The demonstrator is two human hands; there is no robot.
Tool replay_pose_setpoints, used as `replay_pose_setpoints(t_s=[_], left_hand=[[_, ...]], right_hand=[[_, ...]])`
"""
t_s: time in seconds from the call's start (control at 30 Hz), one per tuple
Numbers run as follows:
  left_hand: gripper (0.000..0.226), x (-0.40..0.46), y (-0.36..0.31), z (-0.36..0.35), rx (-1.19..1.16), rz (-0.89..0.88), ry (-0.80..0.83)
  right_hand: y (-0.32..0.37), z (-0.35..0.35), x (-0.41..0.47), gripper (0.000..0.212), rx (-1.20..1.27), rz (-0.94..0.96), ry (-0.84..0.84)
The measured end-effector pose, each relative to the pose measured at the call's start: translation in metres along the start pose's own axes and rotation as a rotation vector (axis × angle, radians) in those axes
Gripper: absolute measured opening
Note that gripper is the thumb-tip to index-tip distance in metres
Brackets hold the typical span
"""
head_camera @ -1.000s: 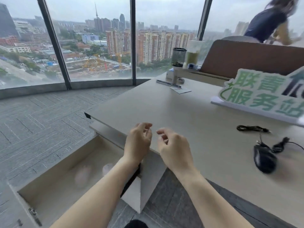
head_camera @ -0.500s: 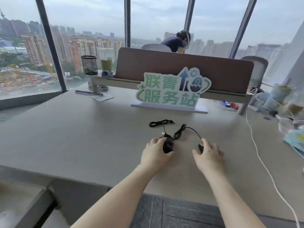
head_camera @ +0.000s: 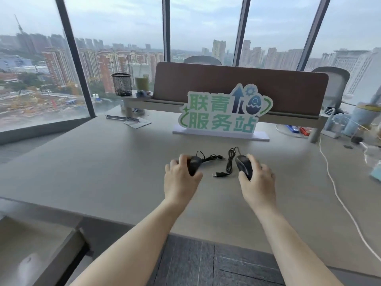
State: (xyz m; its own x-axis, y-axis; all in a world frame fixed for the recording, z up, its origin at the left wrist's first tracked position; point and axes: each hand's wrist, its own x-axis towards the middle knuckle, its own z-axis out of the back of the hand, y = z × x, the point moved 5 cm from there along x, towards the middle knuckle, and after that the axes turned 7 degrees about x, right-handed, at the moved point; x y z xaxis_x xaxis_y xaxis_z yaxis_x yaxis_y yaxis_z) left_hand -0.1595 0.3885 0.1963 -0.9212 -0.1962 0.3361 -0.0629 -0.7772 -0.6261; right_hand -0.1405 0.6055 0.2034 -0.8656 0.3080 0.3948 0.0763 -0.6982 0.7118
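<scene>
Two black wired computer mice lie on the grey desk (head_camera: 103, 172). My left hand (head_camera: 181, 180) grips the left mouse (head_camera: 194, 163), fingers curled over its far side. My right hand (head_camera: 257, 180) grips the right mouse (head_camera: 244, 167), thumb on its near left side. Each mouse trails a bundled black cable: the left cable (head_camera: 210, 157) runs right, the right cable (head_camera: 228, 164) ends in a USB plug (head_camera: 219, 174) between my hands.
A green and white sign (head_camera: 222, 114) stands behind the mice, before a brown divider (head_camera: 226, 83). A mesh pen cup (head_camera: 122, 84) and green drink sit far left. A white cable (head_camera: 338, 197) runs down the right. An open drawer (head_camera: 31, 254) is at lower left.
My view swung from the open drawer to the desk. Both hands moved onto the mice and now grip them; the mice sit farther apart than half a second ago.
</scene>
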Motion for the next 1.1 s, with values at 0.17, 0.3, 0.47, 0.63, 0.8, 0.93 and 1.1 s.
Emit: replay_pose_setpoints(t_s=[0.17, 0.3, 0.47, 0.63, 0.8, 0.93, 1.1], left_hand=[[0.043, -0.002, 0.045, 0.132, -0.082, -0.002, -0.255], [0.045, -0.028, 0.101, 0.23, -0.021, 0.068, -0.396], [0.045, -0.083, 0.186, 0.314, 0.039, 0.244, -0.546], [0.042, -0.142, 0.278, 0.346, 0.146, 0.44, -0.586], [0.041, -0.19, 0.37, 0.338, 0.273, 0.715, -0.468], [0.046, -0.209, 0.417, 0.313, 0.387, 0.893, -0.264], [0.045, -0.217, 0.458, 0.274, 0.587, 1.027, 0.037]], right_hand=[[0.124, -0.017, -0.029, 0.052, 0.26, 0.23, -0.002], [0.208, -0.047, -0.07, 0.05, 0.46, 0.351, 0.102], [0.285, -0.106, -0.147, 0.044, 0.702, 0.411, 0.335], [0.323, -0.179, -0.228, 0.042, 0.81, 0.382, 0.629], [0.328, -0.261, -0.299, 0.042, 0.716, 0.281, 0.869], [0.308, -0.322, -0.337, 0.045, 0.472, 0.24, 0.97], [0.283, -0.383, -0.376, 0.05, 0.096, 0.241, 1.171]])
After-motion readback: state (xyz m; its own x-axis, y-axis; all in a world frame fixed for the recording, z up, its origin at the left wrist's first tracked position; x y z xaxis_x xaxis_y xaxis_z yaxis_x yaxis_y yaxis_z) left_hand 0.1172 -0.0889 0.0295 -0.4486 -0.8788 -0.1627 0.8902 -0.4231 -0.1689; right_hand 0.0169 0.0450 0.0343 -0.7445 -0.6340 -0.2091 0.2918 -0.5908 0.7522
